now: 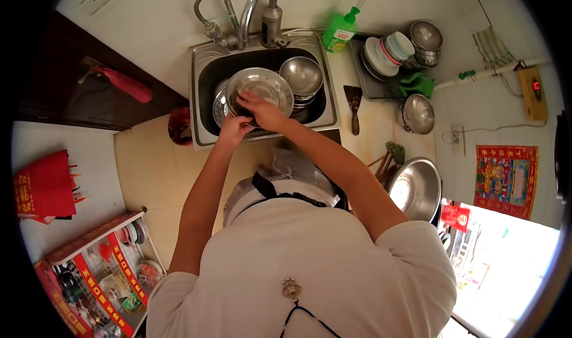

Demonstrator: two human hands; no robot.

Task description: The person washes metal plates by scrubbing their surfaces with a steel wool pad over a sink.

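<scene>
"What's the pose?"
"Left grip (235, 128) holds the steel plate (271, 86) by its near rim; right grip (260, 109) lies across it, fingers pointing left, its closure unclear."
"And the plate?"
"Over the sink (204, 136), beside stacked steel bowls (302, 76)."

Round silver metal plate (273, 86) is over rect. silver steel sink (207, 138), L of stacked round silver metal bowls (301, 76) in it. Green plastic pump bottle (341, 34) by sink's far R corner. R of sink: flat dark-bladed spatula (354, 108), then rect. grey tray (380, 91) w/ round white dishes (381, 64), farther back. Wide round silver metal basin (424, 186) nearer person, R side.
</scene>
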